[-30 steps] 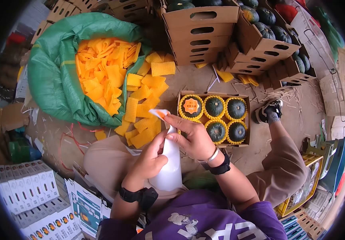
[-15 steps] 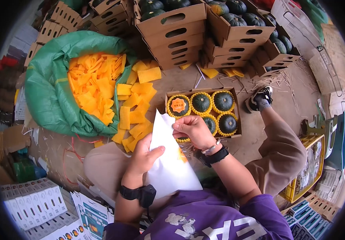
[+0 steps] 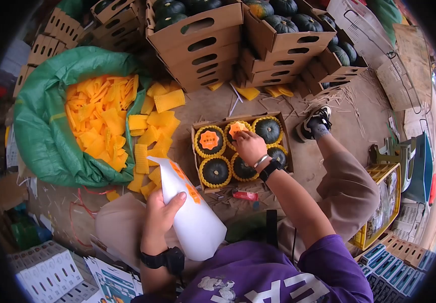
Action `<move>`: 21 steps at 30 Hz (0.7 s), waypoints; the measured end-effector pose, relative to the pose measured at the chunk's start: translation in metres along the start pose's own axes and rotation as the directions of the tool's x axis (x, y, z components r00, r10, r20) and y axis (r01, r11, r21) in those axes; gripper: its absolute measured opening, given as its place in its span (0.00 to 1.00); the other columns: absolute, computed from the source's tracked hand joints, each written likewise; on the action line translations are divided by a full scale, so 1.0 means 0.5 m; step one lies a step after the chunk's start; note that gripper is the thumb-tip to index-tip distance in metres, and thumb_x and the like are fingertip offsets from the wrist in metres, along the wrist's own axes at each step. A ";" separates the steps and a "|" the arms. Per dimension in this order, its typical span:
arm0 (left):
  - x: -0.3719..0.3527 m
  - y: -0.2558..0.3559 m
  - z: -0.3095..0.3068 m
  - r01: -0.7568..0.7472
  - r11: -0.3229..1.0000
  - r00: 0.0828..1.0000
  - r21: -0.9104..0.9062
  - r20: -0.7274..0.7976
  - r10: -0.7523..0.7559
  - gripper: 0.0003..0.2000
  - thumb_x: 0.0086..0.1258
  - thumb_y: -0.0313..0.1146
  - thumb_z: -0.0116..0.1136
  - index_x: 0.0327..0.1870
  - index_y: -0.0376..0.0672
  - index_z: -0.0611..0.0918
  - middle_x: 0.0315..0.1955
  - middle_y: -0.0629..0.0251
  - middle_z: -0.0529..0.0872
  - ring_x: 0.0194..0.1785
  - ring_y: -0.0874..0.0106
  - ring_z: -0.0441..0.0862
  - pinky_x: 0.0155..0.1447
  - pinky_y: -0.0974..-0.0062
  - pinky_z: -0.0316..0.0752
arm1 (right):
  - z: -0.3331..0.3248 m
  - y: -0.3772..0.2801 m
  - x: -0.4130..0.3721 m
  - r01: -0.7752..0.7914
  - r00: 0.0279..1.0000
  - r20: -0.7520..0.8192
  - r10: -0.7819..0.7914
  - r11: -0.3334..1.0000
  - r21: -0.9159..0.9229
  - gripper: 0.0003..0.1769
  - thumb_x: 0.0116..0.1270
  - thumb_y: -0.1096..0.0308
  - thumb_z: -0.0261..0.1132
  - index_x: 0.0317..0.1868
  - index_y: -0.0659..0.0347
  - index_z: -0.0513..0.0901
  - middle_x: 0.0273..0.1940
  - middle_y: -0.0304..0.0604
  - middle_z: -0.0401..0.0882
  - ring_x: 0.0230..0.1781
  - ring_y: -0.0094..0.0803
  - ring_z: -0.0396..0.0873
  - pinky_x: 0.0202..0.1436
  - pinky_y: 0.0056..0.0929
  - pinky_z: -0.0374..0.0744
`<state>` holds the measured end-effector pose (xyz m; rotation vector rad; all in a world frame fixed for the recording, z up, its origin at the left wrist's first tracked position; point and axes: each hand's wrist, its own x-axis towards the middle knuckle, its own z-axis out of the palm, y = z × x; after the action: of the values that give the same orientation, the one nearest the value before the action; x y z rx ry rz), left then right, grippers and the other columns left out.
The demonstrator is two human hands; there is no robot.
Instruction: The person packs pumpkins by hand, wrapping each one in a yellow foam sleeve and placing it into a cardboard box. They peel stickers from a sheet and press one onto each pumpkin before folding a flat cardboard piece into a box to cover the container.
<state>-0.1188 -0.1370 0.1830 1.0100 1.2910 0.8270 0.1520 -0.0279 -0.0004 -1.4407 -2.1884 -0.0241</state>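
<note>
My left hand (image 3: 160, 216) grips a white sticker sheet (image 3: 197, 230) with several orange stickers on its upper edge, tilted over my lap. My right hand (image 3: 251, 148) reaches over a shallow cardboard box (image 3: 289, 137), its fingertips at an orange sticker (image 3: 236, 129) on the top middle squash. Whether they still pinch the sticker or only press it is hard to see. Dark green squashes (image 3: 215, 172) sit in the box, each in a yellow foam sleeve. The top left one wears an orange sticker (image 3: 210, 140). My right hand and wrist partly cover the box's middle and right.
To the left stands a green sack (image 3: 41, 146) of yellow foam sleeves, with more sleeves (image 3: 170, 101) spilled beside it. Stacked cartons of squashes (image 3: 202, 48) rise behind the box. A red object (image 3: 245, 195) lies before it. A yellow crate (image 3: 379, 202) stands at right.
My right hand has moved from the sheet to the top middle squash, where an orange sticker now shows. My left hand has lowered and tilted the sheet, exposing its stickers. The view has shifted.
</note>
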 end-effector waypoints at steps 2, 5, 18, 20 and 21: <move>0.000 -0.008 -0.001 0.013 0.999 1.000 -0.035 -0.011 -0.013 0.10 0.69 0.31 0.59 0.43 0.32 0.80 0.32 0.65 0.85 0.34 0.79 0.79 0.40 0.79 0.74 | -0.023 -0.006 0.015 -0.106 0.960 0.259 0.110 0.994 -0.032 0.09 0.61 0.65 0.61 0.33 0.60 0.83 0.37 0.39 0.83 0.44 0.36 0.79 0.47 0.34 0.79; 0.010 -0.003 0.005 0.037 0.999 0.998 -0.019 0.044 -0.036 0.10 0.69 0.31 0.57 0.43 0.33 0.80 0.32 0.66 0.84 0.33 0.79 0.79 0.39 0.79 0.74 | 0.036 0.021 0.007 -0.126 0.973 0.188 0.137 0.990 -0.067 0.24 0.64 0.60 0.60 0.59 0.57 0.75 0.58 0.51 0.72 0.63 0.43 0.68 0.63 0.34 0.69; 0.016 -0.011 0.007 -0.005 0.856 0.989 -0.517 0.125 0.082 0.20 0.54 0.25 0.58 0.51 0.34 0.79 0.42 0.59 0.85 0.44 0.69 0.83 0.50 0.71 0.78 | -0.245 -0.226 0.048 -0.307 0.945 0.317 0.078 0.543 0.781 0.27 0.61 0.59 0.68 0.59 0.60 0.76 0.58 0.67 0.71 0.61 0.54 0.71 0.61 0.42 0.71; 0.010 0.009 0.028 0.008 0.817 0.989 -0.577 0.126 0.079 0.23 0.51 0.26 0.57 0.52 0.34 0.78 0.44 0.57 0.84 0.45 0.66 0.83 0.52 0.69 0.78 | -0.293 -0.264 0.054 -0.276 0.961 0.258 0.102 0.463 0.843 0.25 0.59 0.63 0.71 0.52 0.71 0.79 0.44 0.56 0.83 0.43 0.39 0.84 0.48 0.32 0.80; 0.010 0.019 0.038 0.015 0.770 0.991 -0.638 0.114 0.076 0.25 0.48 0.26 0.56 0.53 0.33 0.77 0.45 0.55 0.84 0.46 0.64 0.83 0.53 0.67 0.78 | -0.289 -0.269 0.048 -0.273 0.962 0.248 0.116 0.471 0.839 0.25 0.59 0.63 0.71 0.52 0.71 0.79 0.44 0.56 0.83 0.43 0.39 0.84 0.48 0.32 0.80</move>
<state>-0.0987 -0.1317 0.1900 0.5188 0.7766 1.1052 0.0877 -0.1076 0.1701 -1.0434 -1.6337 1.1711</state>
